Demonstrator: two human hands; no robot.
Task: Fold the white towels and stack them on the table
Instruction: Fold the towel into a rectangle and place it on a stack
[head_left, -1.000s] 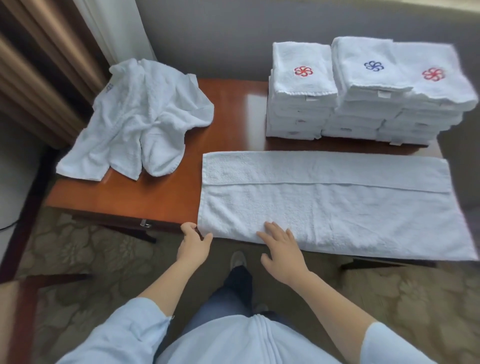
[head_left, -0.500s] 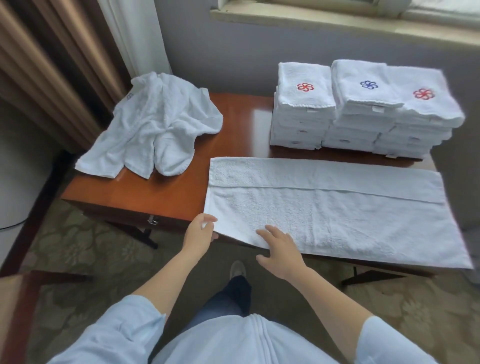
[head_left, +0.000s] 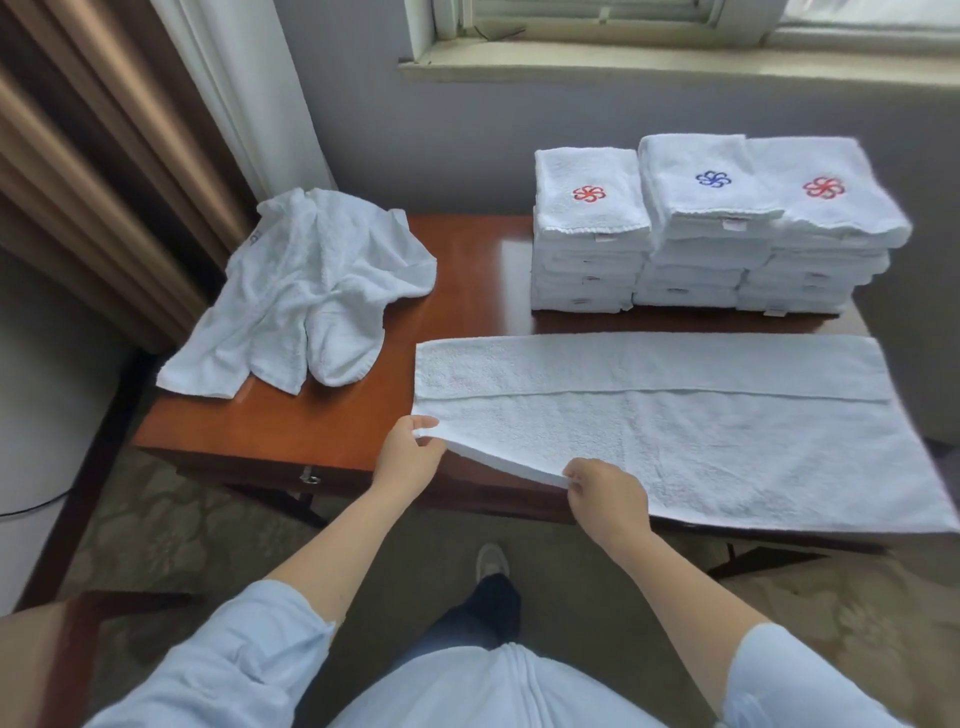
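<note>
A long white towel (head_left: 701, 431) lies flat on the near right part of the wooden table (head_left: 322, 421), doubled lengthwise so that a narrower strip shows along its far side, and its near edge follows the table's front. The left hand (head_left: 408, 460) pinches the towel's near-left corner between thumb and fingertips and holds it lifted off the wood. The right hand (head_left: 605, 496) pinches the same near edge a little further to the right, its fingers curled under and the thumb closed against them. Between the two hands the edge is raised in a straight line (a shadow shows beneath it), while the rest of the towel lies flat. At the far right of the table stand three stacks of folded towels (head_left: 701, 223) side by side and touching, each top towel bearing a stitched flower: red on the left, blue in the middle, red on the right. A heap of unfolded towels (head_left: 311, 291) lies crumpled at the far left corner, well apart from the spread towel. Brown curtains (head_left: 104, 156) hang on the left, and a window sill (head_left: 675, 67) runs above the stacks.
</note>
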